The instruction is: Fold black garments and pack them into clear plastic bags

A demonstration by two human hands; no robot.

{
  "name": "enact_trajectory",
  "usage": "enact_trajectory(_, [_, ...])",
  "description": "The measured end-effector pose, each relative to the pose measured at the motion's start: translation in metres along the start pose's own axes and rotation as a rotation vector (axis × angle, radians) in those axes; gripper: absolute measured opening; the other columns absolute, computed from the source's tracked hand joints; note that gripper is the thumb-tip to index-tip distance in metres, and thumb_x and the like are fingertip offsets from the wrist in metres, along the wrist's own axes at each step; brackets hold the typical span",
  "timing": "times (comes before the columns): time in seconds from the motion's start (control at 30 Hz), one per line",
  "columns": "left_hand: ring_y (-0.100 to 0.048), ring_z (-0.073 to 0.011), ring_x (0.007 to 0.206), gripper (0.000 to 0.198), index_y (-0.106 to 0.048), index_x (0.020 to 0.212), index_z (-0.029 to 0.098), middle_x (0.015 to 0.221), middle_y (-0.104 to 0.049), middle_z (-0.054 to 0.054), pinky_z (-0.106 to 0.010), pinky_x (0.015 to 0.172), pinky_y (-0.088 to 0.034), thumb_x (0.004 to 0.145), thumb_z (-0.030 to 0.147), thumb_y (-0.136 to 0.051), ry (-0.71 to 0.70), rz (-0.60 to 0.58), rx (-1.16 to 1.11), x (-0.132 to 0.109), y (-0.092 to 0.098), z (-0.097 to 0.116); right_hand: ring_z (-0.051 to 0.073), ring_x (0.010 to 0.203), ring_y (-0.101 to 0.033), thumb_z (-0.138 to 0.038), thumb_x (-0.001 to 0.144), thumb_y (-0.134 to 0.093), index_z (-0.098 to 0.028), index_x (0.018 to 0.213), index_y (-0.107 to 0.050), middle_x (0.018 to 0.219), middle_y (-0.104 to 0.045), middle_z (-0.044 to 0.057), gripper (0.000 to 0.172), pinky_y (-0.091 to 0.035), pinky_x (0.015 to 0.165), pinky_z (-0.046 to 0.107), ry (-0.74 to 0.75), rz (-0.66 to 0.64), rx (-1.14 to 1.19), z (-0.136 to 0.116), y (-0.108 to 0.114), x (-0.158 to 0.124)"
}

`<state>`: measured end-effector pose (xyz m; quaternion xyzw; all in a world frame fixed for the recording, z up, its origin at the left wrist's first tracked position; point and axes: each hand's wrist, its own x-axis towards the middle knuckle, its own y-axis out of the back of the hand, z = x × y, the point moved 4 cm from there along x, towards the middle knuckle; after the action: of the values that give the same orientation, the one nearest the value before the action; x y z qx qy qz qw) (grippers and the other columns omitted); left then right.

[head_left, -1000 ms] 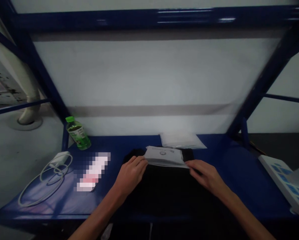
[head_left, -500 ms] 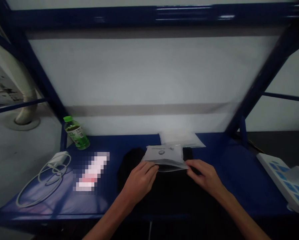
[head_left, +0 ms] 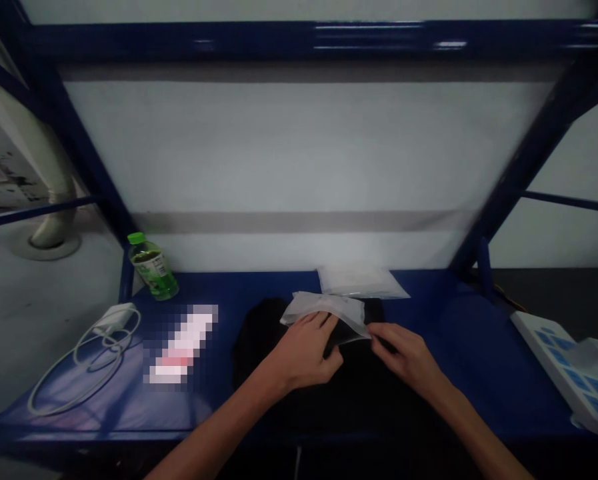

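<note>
A frosted translucent plastic pouch (head_left: 349,309) lies over black fabric (head_left: 261,330) in front of me, its mouth facing my body. My right hand (head_left: 403,350) pinches the right corner of that mouth between thumb and fingers. At the opening is my left hand (head_left: 303,350), with its fingers stretched forward into the pouch and its thumb held apart below. The left fingertips are partly covered by the film, and I cannot make out what lies inside. Just behind the pouch rests a flat white packet (head_left: 361,281).
On the blue bench (head_left: 219,283) stand a green drink bottle (head_left: 155,270) at back left and a white charger with looped cable (head_left: 113,320). A pixelated item (head_left: 183,343) lies nearby. At right is a blue-and-white tissue box (head_left: 553,360). Blue metal bars (head_left: 299,41) frame the space.
My left hand has let go of the pouch's left edge and moved right, its fingers entering the mouth. The pouch's printed top has crumpled. My right hand keeps its corner.
</note>
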<state>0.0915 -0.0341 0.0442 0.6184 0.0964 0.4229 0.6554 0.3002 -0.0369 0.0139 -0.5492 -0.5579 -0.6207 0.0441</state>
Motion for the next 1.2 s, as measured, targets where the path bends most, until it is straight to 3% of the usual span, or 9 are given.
enact_trajectory(0.17, [-0.056, -0.0332, 0.118, 0.055, -0.051, 0.131, 0.014, 0.128, -0.059, -0.016, -0.047, 0.100, -0.046, 0.078, 0.024, -0.059, 0.064, 0.012, 0.108, 0.006, -0.013, -0.008, 0.019, 0.084, -0.072, -0.018, 0.093, -0.055, -0.023, 0.108, -0.067, 0.097, -0.075, 0.005, 0.019, -0.060, 0.074, 0.032, 0.008, -0.028, -0.013, 0.003, -0.002, -0.001])
enact_trajectory(0.33, [-0.063, -0.0335, 0.107, 0.036, -0.062, 0.115, 0.012, 0.115, -0.067, -0.017, -0.046, 0.094, -0.050, 0.081, 0.024, -0.058, 0.167, -0.020, 0.214, 0.017, -0.035, -0.027, 0.020, 0.086, -0.072, -0.020, 0.093, -0.054, -0.023, 0.107, -0.067, 0.102, -0.074, 0.006, 0.019, -0.061, 0.076, 0.032, 0.034, -0.056, -0.047, 0.007, -0.012, -0.003])
enact_trajectory(0.47, [-0.065, -0.0335, 0.104, 0.031, -0.065, 0.111, 0.008, 0.113, -0.068, -0.019, -0.047, 0.091, -0.051, 0.086, 0.019, -0.052, 0.153, -0.058, 0.282, 0.018, -0.040, -0.028, 0.022, 0.098, -0.071, -0.018, 0.093, -0.053, -0.022, 0.107, -0.067, 0.118, -0.069, 0.009, 0.020, -0.061, 0.081, 0.034, 0.029, -0.089, -0.121, 0.011, -0.016, -0.006])
enact_trajectory(0.63, [-0.055, -0.0327, 0.124, 0.051, -0.050, 0.137, 0.008, 0.134, -0.059, -0.019, -0.048, 0.102, -0.046, 0.087, 0.015, -0.053, 0.107, -0.037, 0.313, -0.006, -0.031, -0.010, 0.023, 0.102, -0.070, -0.016, 0.093, -0.052, -0.021, 0.114, -0.064, 0.123, -0.069, 0.010, 0.025, -0.061, 0.083, 0.037, 0.071, -0.125, -0.171, 0.012, -0.018, -0.011])
enact_trajectory(0.77, [-0.043, -0.0357, 0.137, 0.055, -0.047, 0.140, 0.012, 0.145, -0.050, -0.018, -0.050, 0.106, -0.042, 0.087, 0.018, -0.055, 0.105, -0.073, 0.310, -0.037, -0.024, 0.004, 0.023, 0.101, -0.070, -0.016, 0.094, -0.051, -0.021, 0.115, -0.063, 0.122, -0.069, 0.010, 0.025, -0.061, 0.081, 0.038, 0.058, -0.139, -0.213, 0.014, -0.020, -0.013])
enact_trajectory(0.93, [-0.040, -0.0349, 0.139, 0.057, -0.044, 0.144, 0.016, 0.150, -0.044, -0.015, -0.048, 0.106, -0.044, 0.088, 0.022, -0.054, 0.070, -0.115, 0.287, -0.069, -0.018, 0.022, 0.023, 0.099, -0.071, -0.018, 0.094, -0.050, -0.021, 0.115, -0.063, 0.121, -0.069, 0.009, 0.024, -0.062, 0.079, 0.036, 0.019, -0.135, -0.276, 0.016, -0.021, -0.012])
enact_trajectory(1.13, [-0.040, -0.0354, 0.139, 0.056, -0.045, 0.145, 0.015, 0.151, -0.042, -0.015, -0.049, 0.104, -0.046, 0.090, 0.023, -0.052, 0.128, -0.169, 0.256, -0.081, -0.020, 0.028, 0.024, 0.098, -0.071, -0.019, 0.094, -0.047, -0.019, 0.111, -0.062, 0.124, -0.068, 0.010, 0.023, -0.062, 0.074, 0.036, -0.079, -0.142, -0.353, 0.020, -0.021, -0.011])
enact_trajectory(1.2, [-0.039, -0.0341, 0.140, 0.055, -0.044, 0.146, 0.016, 0.152, -0.042, -0.013, -0.048, 0.106, -0.045, 0.092, 0.024, -0.051, 0.148, -0.171, 0.240, -0.080, -0.022, 0.028, 0.025, 0.102, -0.070, -0.020, 0.093, -0.048, -0.019, 0.118, -0.061, 0.130, -0.064, 0.011, 0.028, -0.062, 0.078, 0.038, -0.079, -0.169, -0.361, 0.019, -0.022, -0.011])
